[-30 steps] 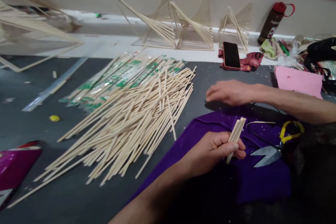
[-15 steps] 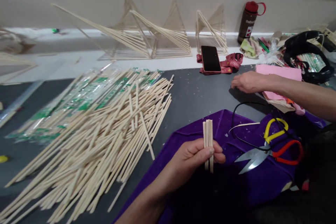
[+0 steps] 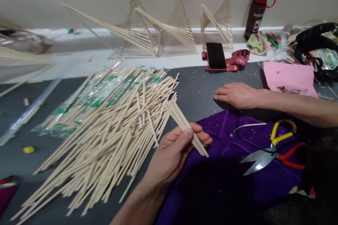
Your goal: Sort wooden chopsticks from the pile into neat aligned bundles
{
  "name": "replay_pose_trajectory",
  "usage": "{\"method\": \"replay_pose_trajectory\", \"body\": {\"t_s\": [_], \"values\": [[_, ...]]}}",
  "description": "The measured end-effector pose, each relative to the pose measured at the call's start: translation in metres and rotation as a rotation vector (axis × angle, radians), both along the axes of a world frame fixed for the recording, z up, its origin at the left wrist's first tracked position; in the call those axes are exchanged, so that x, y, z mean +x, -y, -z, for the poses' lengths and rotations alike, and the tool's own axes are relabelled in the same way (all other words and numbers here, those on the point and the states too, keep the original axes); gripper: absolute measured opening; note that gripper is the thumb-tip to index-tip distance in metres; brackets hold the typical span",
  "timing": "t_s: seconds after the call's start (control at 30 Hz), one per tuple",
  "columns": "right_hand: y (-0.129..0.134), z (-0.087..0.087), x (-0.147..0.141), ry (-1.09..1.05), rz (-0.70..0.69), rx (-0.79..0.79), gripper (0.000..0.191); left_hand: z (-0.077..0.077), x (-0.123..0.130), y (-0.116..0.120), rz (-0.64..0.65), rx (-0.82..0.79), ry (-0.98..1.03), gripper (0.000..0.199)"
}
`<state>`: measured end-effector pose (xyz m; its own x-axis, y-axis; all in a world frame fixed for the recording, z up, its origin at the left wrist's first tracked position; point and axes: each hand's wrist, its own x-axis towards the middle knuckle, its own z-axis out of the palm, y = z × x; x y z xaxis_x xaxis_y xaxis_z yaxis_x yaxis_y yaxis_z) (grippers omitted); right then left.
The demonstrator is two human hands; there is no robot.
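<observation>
Short wooden sticks (image 3: 182, 121) are bundled between the thumb and fingers of my left hand (image 3: 175, 149), tilted with their upper ends toward the left. Beside it spreads a large pile of long wooden sticks (image 3: 105, 147). My right hand (image 3: 236, 95) lies palm down on the grey table (image 3: 194, 88), fingers stretched to the left, nothing visible in it. Scissors with yellow and red handles (image 3: 273, 151) lie open on the purple cloth (image 3: 221, 126), near a black cord and a thin curved strip.
Stick structures (image 3: 171, 31) stand along the wall. A phone (image 3: 216, 56) on a red lanyard and a bottle (image 3: 256, 14) are at the back. Pink paper (image 3: 289, 75) with a pen lies right. Plastic-wrapped sticks (image 3: 97, 95) lie behind the pile; a yellow piece (image 3: 29, 149) is left.
My left hand has moved left and tilted the bundle leftward. My right hand has moved left from beside the pink paper and flattened onto the table. The view has shifted slightly.
</observation>
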<state>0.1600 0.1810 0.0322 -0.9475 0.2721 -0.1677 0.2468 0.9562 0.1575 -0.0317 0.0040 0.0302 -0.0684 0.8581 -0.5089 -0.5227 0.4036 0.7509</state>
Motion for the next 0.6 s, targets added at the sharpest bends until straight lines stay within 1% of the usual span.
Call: {"method": "replay_pose_trajectory", "body": {"t_s": [0.03, 0.07, 0.1, 0.2, 0.23, 0.27, 0.3, 0.33, 0.4, 0.5, 0.57, 0.6], "values": [[-0.003, 0.003, 0.002, 0.002, -0.048, -0.007, 0.038, 0.0, -0.001, -0.002, -0.033, -0.006, 0.004, 0.036], [-0.008, 0.004, 0.005, 0.017, -0.052, -0.005, 0.037, 0.0, -0.001, -0.003, -0.056, -0.008, 0.006, 0.037], [-0.013, 0.003, 0.01, 0.041, 0.0, 0.012, 0.034, 0.0, -0.002, -0.004, -0.065, -0.006, 0.008, 0.038], [-0.027, -0.008, 0.018, 0.172, 0.334, 0.105, 0.028, 0.0, -0.003, -0.004, -0.054, 0.011, 0.026, 0.036], [-0.029, -0.013, 0.016, 0.195, 0.413, 0.121, 0.028, 0.0, -0.002, -0.004, -0.039, 0.014, 0.034, 0.035], [-0.03, -0.017, 0.011, 0.19, 0.444, 0.119, 0.029, 0.0, -0.002, -0.003, -0.02, 0.017, 0.041, 0.033], [-0.03, -0.02, 0.003, 0.161, 0.427, 0.104, 0.031, 0.0, -0.002, -0.003, -0.001, 0.02, 0.045, 0.031], [-0.03, -0.021, -0.009, 0.107, 0.376, 0.079, 0.032, 0.0, -0.001, -0.003, 0.017, 0.022, 0.046, 0.03], [-0.032, -0.016, -0.04, 0.016, 0.276, 0.033, 0.034, 0.001, -0.001, -0.002, 0.044, 0.03, 0.039, 0.029], [-0.044, 0.001, -0.09, -0.155, 0.201, -0.015, 0.036, 0.002, -0.001, -0.003, 0.057, 0.029, 0.037, 0.031], [-0.056, 0.013, -0.114, -0.184, 0.221, -0.031, 0.036, 0.002, -0.002, -0.002, 0.067, 0.027, 0.044, 0.033], [-0.06, 0.018, -0.121, -0.177, 0.232, -0.048, 0.035, 0.002, -0.002, -0.001, 0.076, 0.029, 0.045, 0.034]]}}
